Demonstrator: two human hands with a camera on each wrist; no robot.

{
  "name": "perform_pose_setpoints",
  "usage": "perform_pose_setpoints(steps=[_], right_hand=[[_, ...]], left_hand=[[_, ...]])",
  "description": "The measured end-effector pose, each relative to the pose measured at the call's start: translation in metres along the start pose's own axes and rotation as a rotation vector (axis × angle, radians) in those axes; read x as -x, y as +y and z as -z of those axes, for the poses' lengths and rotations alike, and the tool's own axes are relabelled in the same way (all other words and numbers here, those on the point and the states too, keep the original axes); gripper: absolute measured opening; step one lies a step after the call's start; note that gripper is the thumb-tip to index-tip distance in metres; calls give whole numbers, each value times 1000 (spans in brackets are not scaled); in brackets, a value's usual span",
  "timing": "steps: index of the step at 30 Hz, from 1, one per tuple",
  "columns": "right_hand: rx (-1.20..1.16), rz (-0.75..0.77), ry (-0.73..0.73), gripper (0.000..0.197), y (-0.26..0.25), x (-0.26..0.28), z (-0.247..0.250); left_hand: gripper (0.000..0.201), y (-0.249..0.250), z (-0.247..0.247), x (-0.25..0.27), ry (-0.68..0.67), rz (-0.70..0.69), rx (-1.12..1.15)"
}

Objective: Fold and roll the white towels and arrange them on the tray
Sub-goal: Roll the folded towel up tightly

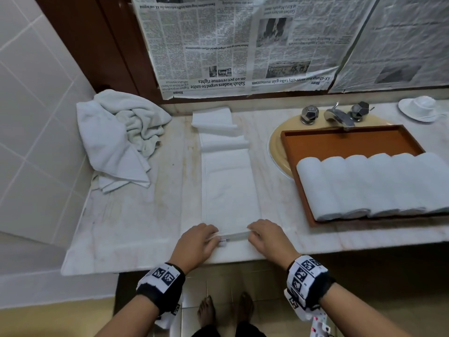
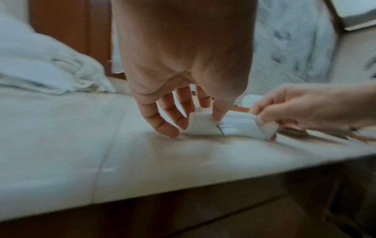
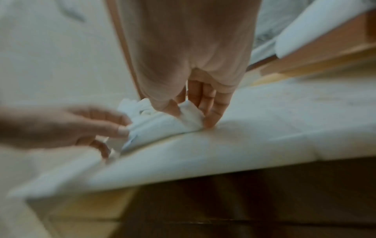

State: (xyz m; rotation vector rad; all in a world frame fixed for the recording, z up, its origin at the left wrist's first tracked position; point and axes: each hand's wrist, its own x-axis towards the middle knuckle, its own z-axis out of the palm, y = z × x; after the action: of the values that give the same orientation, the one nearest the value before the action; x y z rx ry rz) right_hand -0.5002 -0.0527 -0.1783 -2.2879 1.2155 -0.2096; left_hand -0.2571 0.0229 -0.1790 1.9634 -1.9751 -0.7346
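Observation:
A long, narrow folded white towel (image 1: 230,186) lies on the marble counter, running away from me with loose folds at its far end. Its near end (image 2: 207,125) is turned up into a small roll. My left hand (image 1: 201,239) pinches the left side of that rolled edge between thumb and fingers. My right hand (image 1: 264,235) pinches the right side (image 3: 183,117). A small label (image 2: 227,128) shows on the roll. An orange tray (image 1: 349,139) at the right holds several rolled white towels (image 1: 369,183) in a row.
A heap of unfolded white towels (image 1: 119,137) lies at the counter's back left. The tray sits over a sink (image 1: 279,149) with a chrome tap (image 1: 340,115). A white cup and saucer (image 1: 422,108) stand far right. Newspaper (image 1: 243,45) covers the wall. The counter edge (image 1: 158,266) is close to my wrists.

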Motion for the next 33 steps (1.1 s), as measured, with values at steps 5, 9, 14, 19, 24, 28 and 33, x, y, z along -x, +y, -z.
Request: perform_pose_setpoints(steps=[5, 9, 14, 19, 24, 28, 33], right_hand=[[-181, -54, -1, 26, 2, -9, 10], [0, 45, 38, 12, 8, -9, 7], [386, 188, 48, 21, 1, -5, 2], [389, 157, -36, 26, -5, -9, 3], [144, 35, -56, 22, -4, -27, 13], [-23, -36, -95, 29, 0, -24, 19], [-127, -87, 62, 23, 4, -14, 11]], left_hand=[[15, 1, 4, -11, 76, 156, 95], [11, 6, 2, -18, 135, 232, 195], [12, 17, -12, -15, 137, 84, -48], [28, 23, -15, -9, 123, 44, -165], [21, 23, -11, -19, 138, 43, -236], [30, 26, 0, -20, 83, 164, -73], [10, 16, 6, -20, 144, 293, 291]])
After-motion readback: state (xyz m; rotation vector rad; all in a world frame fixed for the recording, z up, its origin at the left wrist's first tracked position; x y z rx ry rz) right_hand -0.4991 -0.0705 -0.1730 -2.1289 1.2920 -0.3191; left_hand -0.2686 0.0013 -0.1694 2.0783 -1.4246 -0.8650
